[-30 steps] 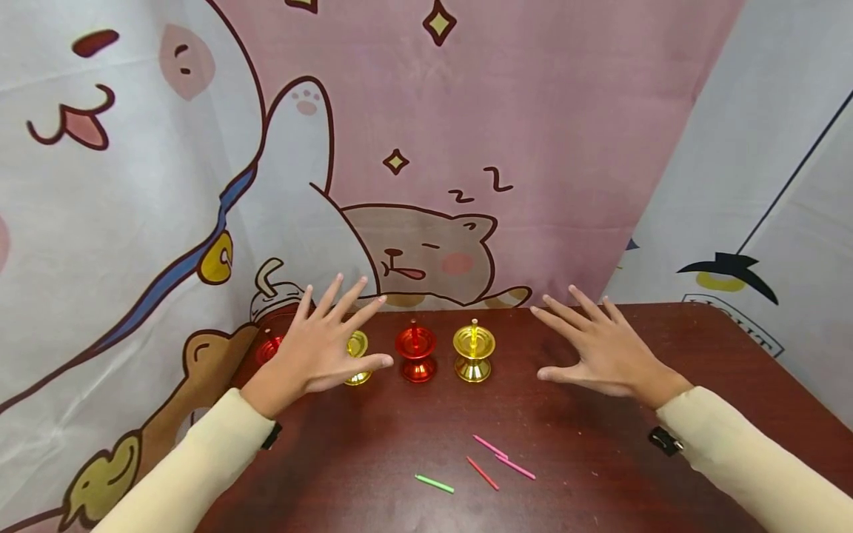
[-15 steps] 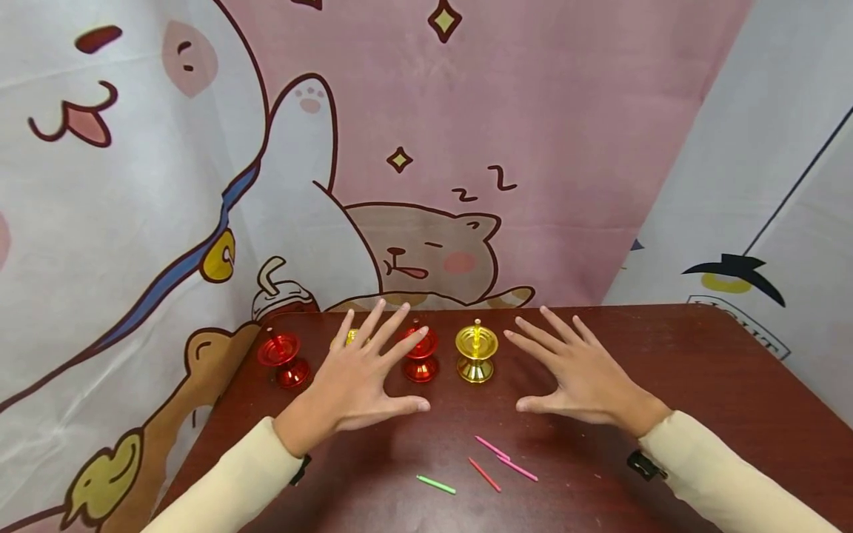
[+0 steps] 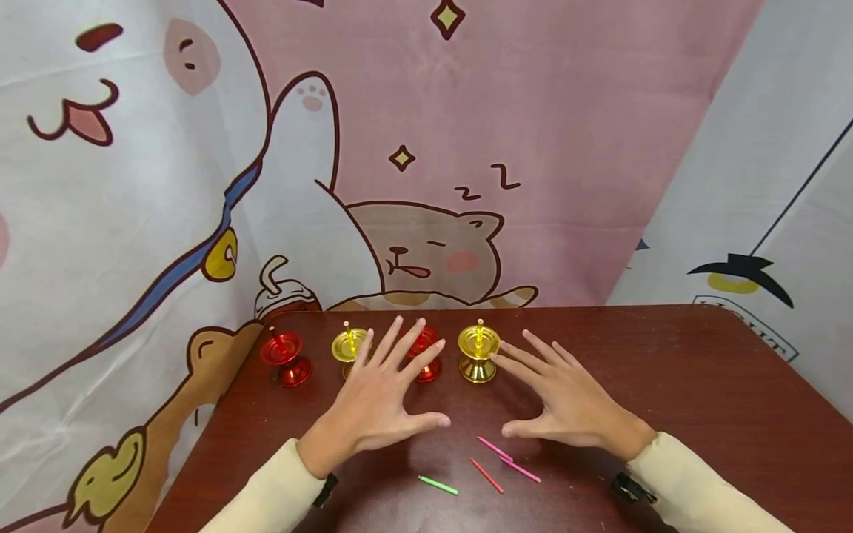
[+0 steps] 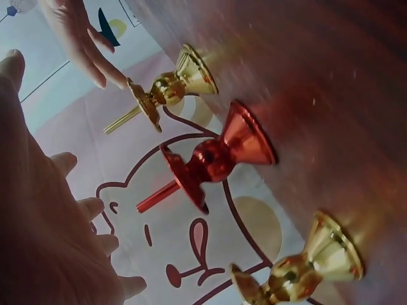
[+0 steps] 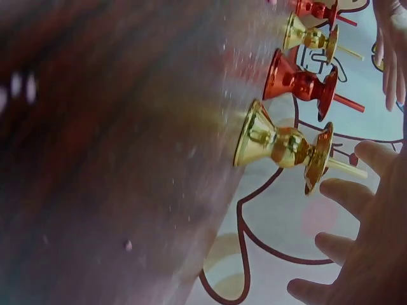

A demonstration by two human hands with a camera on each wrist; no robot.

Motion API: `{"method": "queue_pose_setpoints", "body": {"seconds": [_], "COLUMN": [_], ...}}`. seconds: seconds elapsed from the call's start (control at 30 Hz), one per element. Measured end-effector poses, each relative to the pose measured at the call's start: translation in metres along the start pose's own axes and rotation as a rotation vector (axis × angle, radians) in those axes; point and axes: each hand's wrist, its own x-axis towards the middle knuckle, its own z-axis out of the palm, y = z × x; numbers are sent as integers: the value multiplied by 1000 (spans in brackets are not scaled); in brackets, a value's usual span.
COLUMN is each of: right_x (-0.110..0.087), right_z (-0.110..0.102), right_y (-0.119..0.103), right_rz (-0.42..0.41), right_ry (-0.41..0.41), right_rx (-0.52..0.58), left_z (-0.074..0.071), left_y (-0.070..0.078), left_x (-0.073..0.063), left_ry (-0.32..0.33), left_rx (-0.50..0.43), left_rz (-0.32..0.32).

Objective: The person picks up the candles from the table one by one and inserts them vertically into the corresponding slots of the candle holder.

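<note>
My left hand (image 3: pixel 376 403) is held over the table with its fingers spread, holding nothing. It overlaps the middle red candle holder (image 3: pixel 429 368) and part of a gold candle holder (image 3: pixel 346 348). Palm down and fingers apart, my right hand (image 3: pixel 569 403) has its fingertips overlapping the right-hand gold candle holder (image 3: pixel 477 368). Another red candle holder (image 3: pixel 292 371) stands at the left end of the row. Each holder has a thin upright spike in its dish, as the red one (image 4: pixel 213 159) shows in the left wrist view.
Thin candles lie in front of the hands: one green (image 3: pixel 437 485), one red (image 3: pixel 487 475) and two pink, a farther one (image 3: pixel 493 447) and a nearer one (image 3: pixel 520 469). The dark red table (image 3: pixel 693 414) meets a cartoon-printed cloth (image 3: pixel 566 148) behind and at the left.
Both hands have moved inward and toward the near edge, fingers still spread. The left-hand red and gold holders have come into fuller view. Holders and candles stay put.
</note>
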Motion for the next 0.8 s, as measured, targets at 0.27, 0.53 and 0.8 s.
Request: {"method": "queue_pose_setpoints", "body": {"seconds": [0.27, 0.53, 0.8], "right_x": [-8, -22, -30], "right_z": [5, 3, 12], "right_y": [-7, -11, -10], "right_rz": [14, 14, 16], "right_ry": [-8, -11, 7], "right_rx": [38, 126, 387], "left_z": [12, 17, 20], "left_y": [11, 26, 32], "left_x": [-7, -11, 1], "left_ry": [2, 1, -27], "left_rx": [-30, -147, -553], "left_rz": [15, 63, -20]}}
